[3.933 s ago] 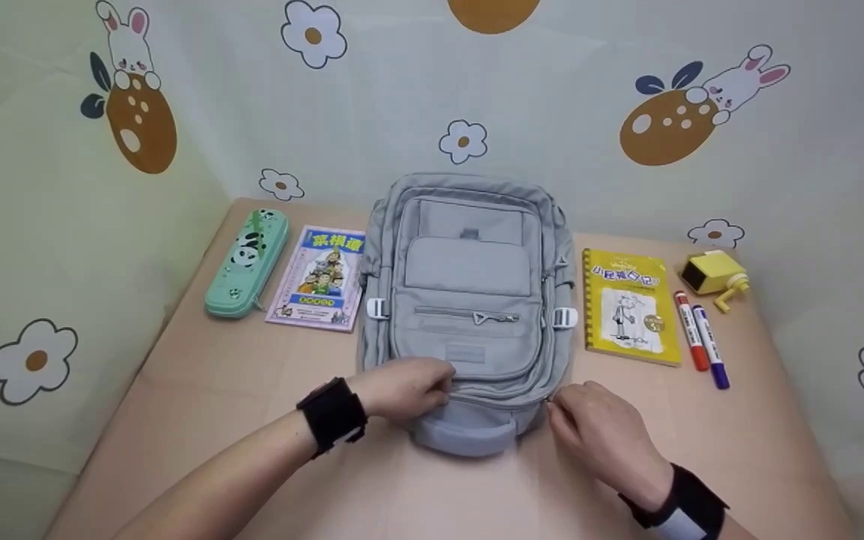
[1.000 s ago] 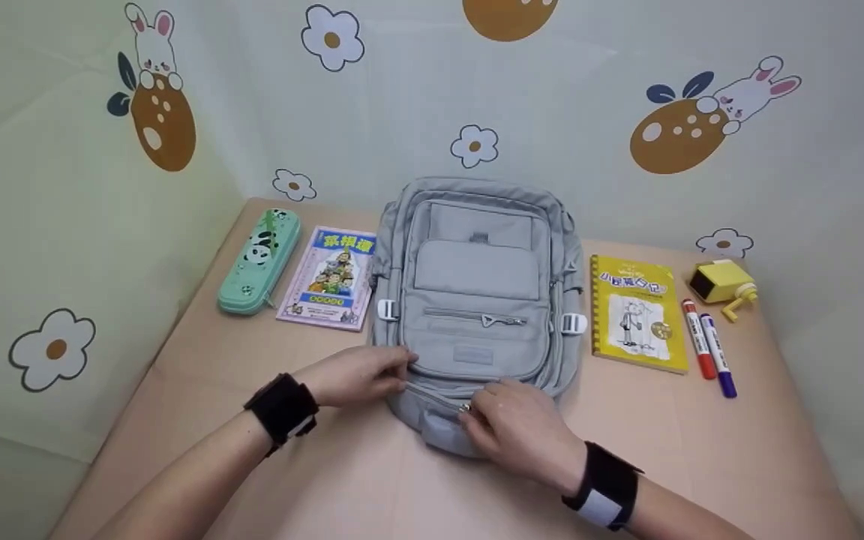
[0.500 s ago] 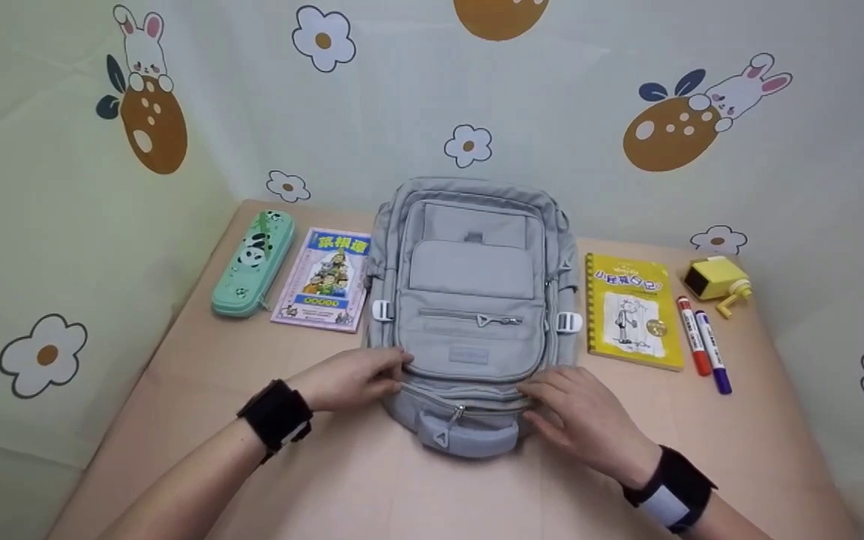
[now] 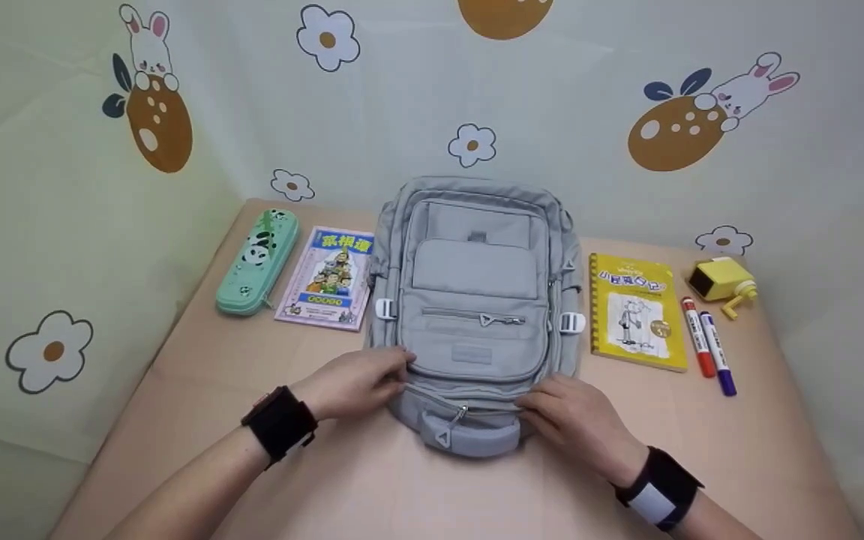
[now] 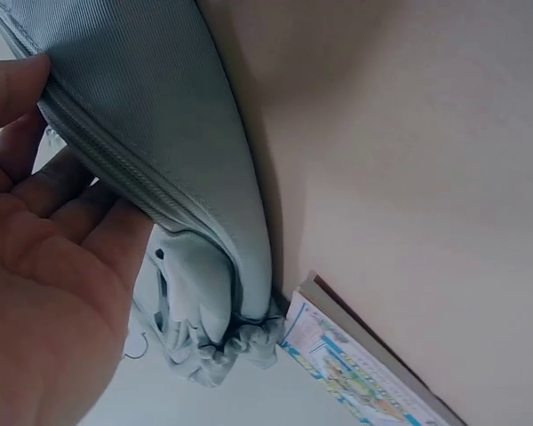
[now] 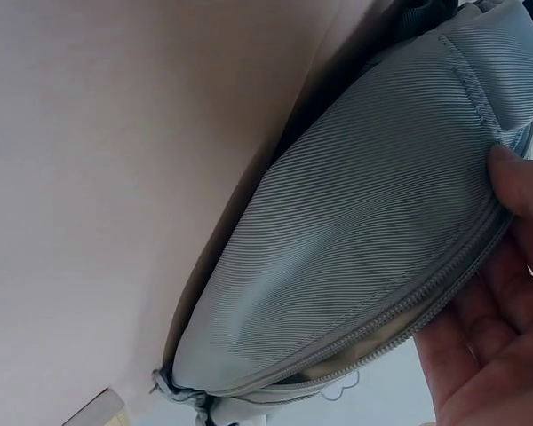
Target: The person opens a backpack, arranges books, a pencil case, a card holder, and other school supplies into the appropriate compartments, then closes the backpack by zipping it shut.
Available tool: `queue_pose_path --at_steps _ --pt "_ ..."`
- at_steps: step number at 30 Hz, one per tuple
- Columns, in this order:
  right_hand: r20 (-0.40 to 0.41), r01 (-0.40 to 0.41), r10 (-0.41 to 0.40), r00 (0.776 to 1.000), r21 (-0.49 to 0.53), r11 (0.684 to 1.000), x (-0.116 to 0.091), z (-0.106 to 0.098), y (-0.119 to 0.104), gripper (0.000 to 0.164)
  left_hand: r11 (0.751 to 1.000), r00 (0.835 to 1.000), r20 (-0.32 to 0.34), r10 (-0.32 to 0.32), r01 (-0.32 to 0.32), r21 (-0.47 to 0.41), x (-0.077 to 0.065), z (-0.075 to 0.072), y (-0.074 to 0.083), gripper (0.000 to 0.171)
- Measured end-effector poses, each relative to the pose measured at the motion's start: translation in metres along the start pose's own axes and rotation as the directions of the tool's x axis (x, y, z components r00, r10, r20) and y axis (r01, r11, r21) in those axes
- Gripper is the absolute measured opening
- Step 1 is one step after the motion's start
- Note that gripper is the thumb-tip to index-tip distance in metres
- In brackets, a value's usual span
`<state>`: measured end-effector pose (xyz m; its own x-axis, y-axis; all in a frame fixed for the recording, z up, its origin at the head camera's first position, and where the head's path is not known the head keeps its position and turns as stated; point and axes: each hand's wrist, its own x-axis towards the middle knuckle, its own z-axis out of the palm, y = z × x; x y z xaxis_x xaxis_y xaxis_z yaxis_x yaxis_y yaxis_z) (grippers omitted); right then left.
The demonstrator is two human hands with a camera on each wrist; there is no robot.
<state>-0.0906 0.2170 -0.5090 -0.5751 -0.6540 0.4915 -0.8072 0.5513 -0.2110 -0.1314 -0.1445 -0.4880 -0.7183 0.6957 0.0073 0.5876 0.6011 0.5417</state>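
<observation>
A grey backpack [image 4: 469, 262] lies on its back on the table, its top handle [image 4: 473, 439] toward me. My left hand [image 4: 349, 382] pinches the fabric at the left end of the top zipper, thumb on one side and fingers on the other. At the right end, my right hand [image 4: 582, 420] holds the zipper edge between thumb and fingers. Mid-zipper sits the slider, its triangular pull [image 4: 444, 436] hanging over the handle. In the right wrist view the zipper teeth [image 6: 373, 342] are parted, with beige showing in the gap; in the left wrist view the zipper [image 5: 115, 160] runs together.
Left of the backpack lie a green panda pencil case [image 4: 258, 262] and a pink-edged book [image 4: 329, 277]. To the right are a yellow spiral-bound book [image 4: 638, 311], a red marker [image 4: 698, 337], a blue marker [image 4: 718, 352] and a yellow crank pencil sharpener [image 4: 721, 279].
The right hand drew the zipper slider from the right end to the middle, let go of its pull and moved back right to the zipper edge. The left hand shifted left along the bag.
</observation>
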Motion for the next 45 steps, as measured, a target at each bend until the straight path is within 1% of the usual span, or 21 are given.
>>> queue_pose_path --at_steps 2,4,6,8,10,11,14,17,20,24,26,31,34,40,45 --pt "-0.009 0.000 0.000 1.000 -0.006 1.000 0.000 0.000 0.000 0.023 1.000 1.000 -0.005 -0.027 0.027 0.000 -0.001 -0.001 0.005 0.010" --pt "-0.020 0.002 -0.002 1.000 -0.012 1.000 0.000 0.001 -0.001 0.022 0.998 0.998 -0.026 -0.055 0.055 -0.011 -0.002 -0.001 0.011 0.012" --pt "-0.030 0.007 -0.007 1.000 -0.016 1.000 0.001 0.001 -0.001 0.021 0.997 0.994 -0.069 -0.082 0.082 -0.004 -0.002 0.000 0.020 0.015" --pt "-0.033 0.008 -0.009 0.999 -0.017 1.000 0.001 0.002 -0.001 0.020 0.995 0.988 -0.126 -0.090 0.095 0.037 -0.003 0.002 0.030 0.013" --pt "-0.033 0.008 -0.009 0.999 -0.017 1.000 0.002 0.002 -0.002 0.020 0.991 0.982 -0.172 -0.075 0.093 0.097 -0.002 0.007 0.042 0.013" --pt "-0.033 0.006 -0.007 0.999 -0.017 1.000 0.002 0.001 -0.002 0.020 0.988 0.980 -0.187 -0.067 0.092 0.128 -0.002 0.010 0.047 0.016" --pt "-0.034 -0.001 0.000 0.999 -0.020 1.000 0.002 0.001 -0.002 0.019 0.977 0.983 -0.178 -0.042 0.078 0.198 -0.001 0.021 0.061 0.026" --pt "-0.034 -0.008 0.007 0.999 -0.026 1.000 0.002 0.000 -0.003 0.019 0.968 0.988 -0.151 -0.026 0.062 0.242 0.002 0.033 0.068 0.031" --pt "-0.026 -0.010 0.009 1.000 -0.032 0.999 0.002 0.001 -0.004 0.018 0.962 0.988 -0.153 -0.017 0.058 0.267 0.004 0.041 0.071 0.025" --pt "-0.018 -0.010 0.010 1.000 -0.034 0.999 0.002 0.002 -0.004 0.018 0.968 0.983 -0.184 -0.013 0.059 0.245 0.005 0.044 0.071 0.014" --pt "-0.023 -0.009 0.008 1.000 -0.032 0.999 0.002 0.002 -0.003 0.018 0.973 0.982 -0.189 -0.009 0.052 0.224 0.004 0.043 0.071 0.012" --pt "-0.032 -0.009 0.008 0.999 -0.023 1.000 0.001 0.002 -0.003 0.019 0.985 0.984 -0.177 -0.015 0.045 0.166 0.001 0.041 0.068 0.010" --pt "-0.036 -0.007 0.007 0.999 -0.022 1.000 0.001 0.002 -0.003 0.019 0.989 0.983 -0.185 -0.009 0.036 0.142 0.000 0.040 0.067 0.008" --pt "-0.027 -0.012 0.012 1.000 -0.018 1.000 0.000 0.001 -0.002 0.019 0.993 0.976 -0.217 -0.004 0.031 0.118 -0.004 0.036 0.064 0.008" --pt "-0.006 -0.030 0.030 1.000 -0.016 0.999 0.000 0.000 -0.003 0.019 0.994 0.977 -0.212 -0.024 0.047 0.103 -0.008 0.033 0.058 0.009"
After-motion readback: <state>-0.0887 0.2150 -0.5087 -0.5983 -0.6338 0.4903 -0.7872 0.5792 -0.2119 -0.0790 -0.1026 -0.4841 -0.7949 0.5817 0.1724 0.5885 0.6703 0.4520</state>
